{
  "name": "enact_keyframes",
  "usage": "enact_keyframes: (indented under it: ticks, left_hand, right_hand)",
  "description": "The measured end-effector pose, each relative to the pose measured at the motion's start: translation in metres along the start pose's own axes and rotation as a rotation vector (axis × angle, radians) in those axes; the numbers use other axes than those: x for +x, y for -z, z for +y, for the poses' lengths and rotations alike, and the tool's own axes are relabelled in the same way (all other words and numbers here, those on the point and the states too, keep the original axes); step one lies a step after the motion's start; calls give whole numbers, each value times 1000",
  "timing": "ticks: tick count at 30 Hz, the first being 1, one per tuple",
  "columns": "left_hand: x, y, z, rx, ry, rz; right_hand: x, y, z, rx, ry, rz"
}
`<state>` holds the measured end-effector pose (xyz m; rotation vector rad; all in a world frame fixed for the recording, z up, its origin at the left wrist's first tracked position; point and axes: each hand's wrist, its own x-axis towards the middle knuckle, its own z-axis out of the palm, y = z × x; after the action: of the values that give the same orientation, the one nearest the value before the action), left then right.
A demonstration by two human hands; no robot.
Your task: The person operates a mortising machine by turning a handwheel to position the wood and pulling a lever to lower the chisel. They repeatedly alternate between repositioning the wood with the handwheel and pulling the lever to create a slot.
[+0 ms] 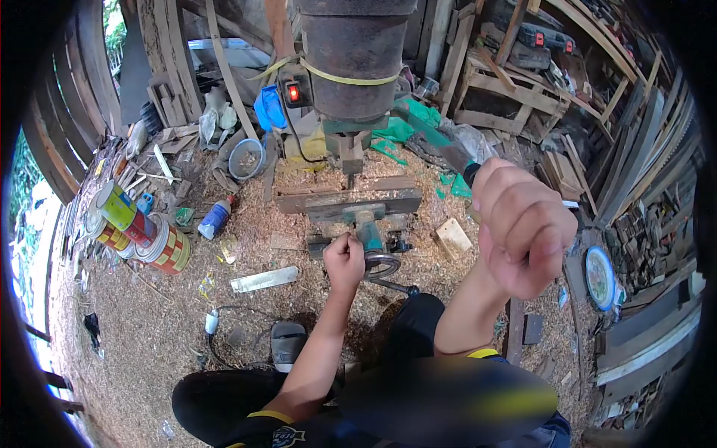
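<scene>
Under the drill press (pixel 351 60), left hand (pixel 343 261) gripping crank (pixel 381 263), right hand (pixel 523 231) clenching lever (pixel 441 142) (tin (pixel 119 209) labels unreadable)

drill head (pixel 351 60) crowds above the vise (pixel 358 209); sawdust floor (pixel 149 328) lies open leftward.

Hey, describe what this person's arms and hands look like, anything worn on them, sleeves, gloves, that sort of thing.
Both hands are bare, with no gloves, rings or watch visible. The left hand and right hand lead back along uncovered forearms to short dark sleeves. Each sleeve ends in a yellow band: one on the left sleeve, one on the right sleeve. The left sleeve also carries light lettering, too small to read.
</scene>
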<state>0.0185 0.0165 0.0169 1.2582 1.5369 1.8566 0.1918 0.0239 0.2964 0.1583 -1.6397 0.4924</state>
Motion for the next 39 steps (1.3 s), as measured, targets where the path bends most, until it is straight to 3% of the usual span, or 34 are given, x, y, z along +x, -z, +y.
enact_keyframes:
  ticks: [3,15,20,22,27,31,33,39]
  left_hand:
    - [0,3,1,7,18,-19]
    - [2,2,-15,-23,80,-94]
    - [1,4,-11,-64,91,-112]
    - [0,5,-9,-69,140,-113]
    - [0,6,-10,-75,193,-103]
    - [-1,6,-5,-24,168,-90]
    - [1,4,-4,-23,178,-87]
    - [-2,5,0,-40,187,-70]
  right_hand:
    - [-3,-7,-4,46,-52,141]
    - [-36,-16,-9,-33,-28,189]
    - [-44,-1,-1,-52,18,74]
    - [-46,7,4,33,108,-83]
    - [-60,4,3,-97,65,-17]
    - [-73,11,5,-106,100,-103]
    - [-77,19,7,-71,127,-284]
    - [-99,1,13,-37,176,-38]
